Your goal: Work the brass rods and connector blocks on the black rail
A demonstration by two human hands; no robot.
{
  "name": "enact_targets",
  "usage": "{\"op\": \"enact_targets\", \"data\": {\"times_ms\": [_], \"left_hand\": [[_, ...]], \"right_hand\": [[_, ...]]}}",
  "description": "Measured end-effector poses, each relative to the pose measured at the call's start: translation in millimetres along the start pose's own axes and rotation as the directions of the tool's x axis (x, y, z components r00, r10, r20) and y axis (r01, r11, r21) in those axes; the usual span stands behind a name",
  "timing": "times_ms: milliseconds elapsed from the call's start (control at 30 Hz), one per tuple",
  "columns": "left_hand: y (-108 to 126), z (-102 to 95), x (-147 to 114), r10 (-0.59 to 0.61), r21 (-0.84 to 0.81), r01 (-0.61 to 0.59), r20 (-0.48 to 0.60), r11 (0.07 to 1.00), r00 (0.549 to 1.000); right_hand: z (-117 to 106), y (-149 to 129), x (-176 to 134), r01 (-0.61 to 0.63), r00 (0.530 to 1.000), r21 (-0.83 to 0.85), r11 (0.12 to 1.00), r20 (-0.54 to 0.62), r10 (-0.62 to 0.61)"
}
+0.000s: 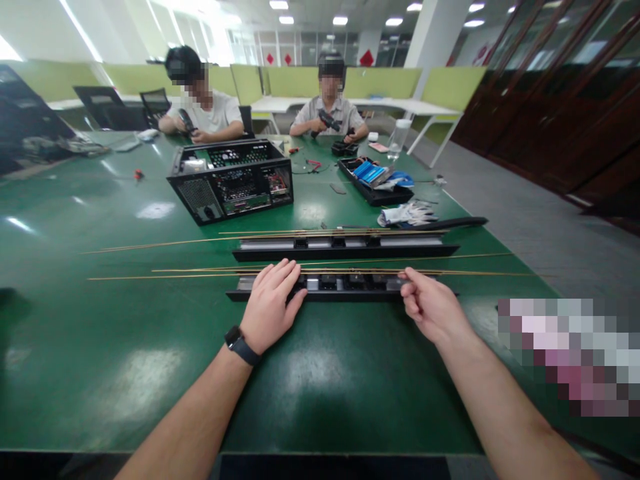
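Several thin brass-coloured rods [345,271], likely light, springy and best taken at two spaced points, lie along the near black rail [345,296], left grip [274,288] unclenched atop, right grip [424,297] pinching them.

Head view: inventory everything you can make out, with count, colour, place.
Rails: two, black and silver, mid-table
Rods: several, brass-coloured, along the rails
Computer case: one, black, left beyond the rails
Tray: one, black, right beyond the rails
Gloves: count unclear, white and grey, before the tray
Bottle: one, clear, far right of table
Table: one, green, beneath
Co-workers: two, pale tops, far side
Handheld tools: two, dark, in co-workers' hands
Partitions: several, lime green, background
Cabinets: count unclear, brown, right
Watch: one, dark, left wrist
Left hand: one, over the near rail
Right hand: one, fingertips at the rods
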State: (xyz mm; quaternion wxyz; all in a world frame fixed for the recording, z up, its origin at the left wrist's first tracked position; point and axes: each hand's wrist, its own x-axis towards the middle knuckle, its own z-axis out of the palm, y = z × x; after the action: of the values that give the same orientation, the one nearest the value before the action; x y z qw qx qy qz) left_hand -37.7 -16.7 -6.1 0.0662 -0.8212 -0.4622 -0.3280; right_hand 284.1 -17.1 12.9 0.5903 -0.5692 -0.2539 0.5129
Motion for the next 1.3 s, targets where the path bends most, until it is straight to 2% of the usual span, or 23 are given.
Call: {"op": "enact_targets", "data": {"times_ms": [267,633,1000,1300], "left_hand": [[0.4,-0.2,0.0,-0.001,0.008,0.001,0.005,1.0,1.0],[-0.3,0.0,-0.1,-0.005,-0.009,0.005,0.012,1.0,1.0],[-0.1,0.3,-0.5,-0.005,0.002,0.005,0.009,1.0,1.0],[-0.3,0.1,-0.6,-0.005,-0.011,0.005,0.01,1.0,1.0]], "right_hand": [[0.5,0.1,-1.6,0.025,0.999,-0.037,0.999,0.049,-0.023],[0.7,-0.5,-1.9,0.025,1.0,0.013,1.0,0.007,-0.025],[1.9,-0.9,-3.3,0.025,0.998,-0.041,0.999,0.053,-0.022],[1.3,-1.2,-2.3,0.012,1.0,0.001,1.0,0.011,-0.012]]}}
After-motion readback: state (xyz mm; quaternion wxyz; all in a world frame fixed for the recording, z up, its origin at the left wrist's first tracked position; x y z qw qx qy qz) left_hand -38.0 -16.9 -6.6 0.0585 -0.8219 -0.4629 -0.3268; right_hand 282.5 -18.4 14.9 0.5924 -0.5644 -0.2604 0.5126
